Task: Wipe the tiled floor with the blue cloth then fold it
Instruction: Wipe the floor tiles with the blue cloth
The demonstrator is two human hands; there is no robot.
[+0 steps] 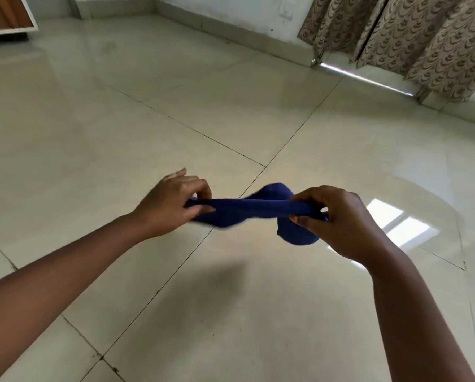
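Observation:
A dark blue cloth (252,209) is stretched in the air between both hands, well above the glossy cream tiled floor (230,119). My left hand (170,205) pinches its left end between thumb and fingers. My right hand (338,216) grips the right end, where a bunched part of the cloth hangs below the fingers. The middle of the cloth is pulled into a narrow band with a fold bulging up behind it. The cloth's shadow falls on the tile below.
Patterned brown curtains (412,37) hang along the wall at the upper right, with a bright strip of light under them. A wooden cabinet corner (7,15) sits at the top left. A white skirting wall (225,12) runs along the back.

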